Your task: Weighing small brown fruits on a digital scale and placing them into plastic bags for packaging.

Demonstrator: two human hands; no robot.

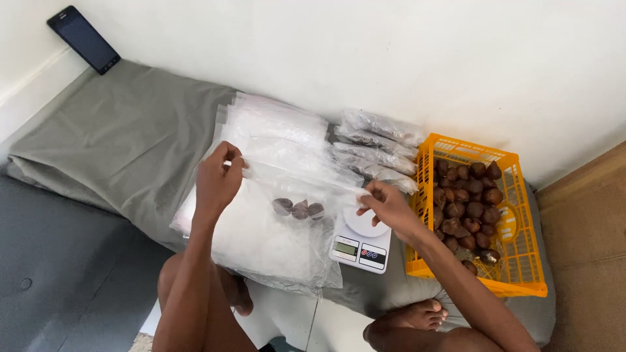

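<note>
A clear plastic bag [297, 195] is held up by its top edge just left of the white kitchen scale [360, 242], and three dark brown nuts [298, 208] lie together inside it. The left hand [218, 179] pinches the bag's left corner, fingers closed on the plastic; the right hand [391, 207] grips the right corner directly above the scale's round plate, fingers likewise closed on the film. The bag hangs clear of the scale, not resting on it. Beneath and left of the scale a loose pile of empty clear bags [267, 140] is spread over a grey cloth [124, 137]. Behind the scale, toward the wall, a row of filled bags [377, 153] lies stacked, so several portions appear finished. Immediately right of the scale stands a yellow plastic crate [521, 215] with many nuts remaining, which suggests much of the work is left; the present bag, judged by its three nuts, looks barely begun. Far left of the scale, a dark phone [83, 39] leans against the wall.
</note>
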